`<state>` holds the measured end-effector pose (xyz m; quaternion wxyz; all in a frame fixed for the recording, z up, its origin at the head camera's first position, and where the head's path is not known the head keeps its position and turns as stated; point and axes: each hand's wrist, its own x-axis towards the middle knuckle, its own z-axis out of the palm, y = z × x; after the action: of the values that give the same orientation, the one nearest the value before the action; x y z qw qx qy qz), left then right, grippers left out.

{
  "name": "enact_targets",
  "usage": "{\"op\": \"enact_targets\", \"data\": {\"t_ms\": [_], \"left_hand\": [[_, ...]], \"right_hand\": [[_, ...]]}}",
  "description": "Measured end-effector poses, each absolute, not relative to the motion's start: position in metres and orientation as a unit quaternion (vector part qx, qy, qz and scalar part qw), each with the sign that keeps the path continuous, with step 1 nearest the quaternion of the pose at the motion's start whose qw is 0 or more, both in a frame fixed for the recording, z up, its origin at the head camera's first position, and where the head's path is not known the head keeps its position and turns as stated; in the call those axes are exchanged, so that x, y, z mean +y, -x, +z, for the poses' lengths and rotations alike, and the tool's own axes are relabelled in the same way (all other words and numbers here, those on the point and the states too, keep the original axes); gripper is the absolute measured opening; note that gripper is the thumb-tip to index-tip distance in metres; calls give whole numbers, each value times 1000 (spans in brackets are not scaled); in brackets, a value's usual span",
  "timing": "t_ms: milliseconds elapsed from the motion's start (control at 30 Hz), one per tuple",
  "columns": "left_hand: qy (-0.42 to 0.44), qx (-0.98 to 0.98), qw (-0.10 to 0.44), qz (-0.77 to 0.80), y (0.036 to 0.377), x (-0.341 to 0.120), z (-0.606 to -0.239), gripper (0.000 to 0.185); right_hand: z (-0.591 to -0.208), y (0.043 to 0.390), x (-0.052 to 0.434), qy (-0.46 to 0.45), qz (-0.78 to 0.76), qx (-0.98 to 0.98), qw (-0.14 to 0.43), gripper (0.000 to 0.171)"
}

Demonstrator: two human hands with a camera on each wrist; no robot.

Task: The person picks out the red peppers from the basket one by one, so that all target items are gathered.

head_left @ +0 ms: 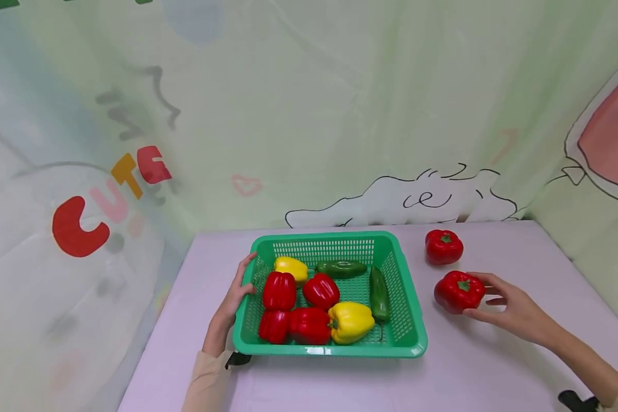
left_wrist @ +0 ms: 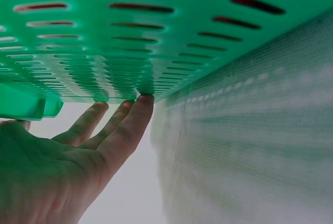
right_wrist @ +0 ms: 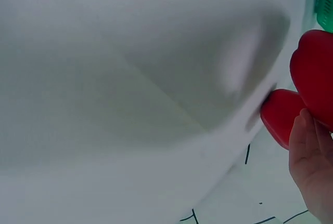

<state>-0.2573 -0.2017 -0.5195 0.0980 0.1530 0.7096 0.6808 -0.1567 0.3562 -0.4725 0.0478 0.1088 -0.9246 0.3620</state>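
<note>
right hand (head_left: 510, 309) cups the red pepper (head_left: 458, 290) (right of basket (head_left: 407, 320)).

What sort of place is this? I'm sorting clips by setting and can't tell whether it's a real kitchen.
Probably a staged tabletop set, not a kitchen: a lilac-covered table walled in by a cartoon-printed backdrop, with a green basket of glossy, toy-like peppers.

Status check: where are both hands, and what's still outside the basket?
Left hand flat on green basket wall. Right hand on near red pepper, grip unclear. Second red pepper beyond it. Nothing between.
</note>
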Motion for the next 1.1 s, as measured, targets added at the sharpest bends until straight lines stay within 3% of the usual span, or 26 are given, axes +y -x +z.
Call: {"op": "enact_targets", "data": {"t_ms": [533,1100], "left_hand": [[-143,704,104,688,248,-194,-530,82],[-141,715,92,679,257,-200,-520,82]], "right_hand": [[-490,147,360,-73,340,-937,19,77],[-486,162,363,-74,350,-932,60,74]]}}
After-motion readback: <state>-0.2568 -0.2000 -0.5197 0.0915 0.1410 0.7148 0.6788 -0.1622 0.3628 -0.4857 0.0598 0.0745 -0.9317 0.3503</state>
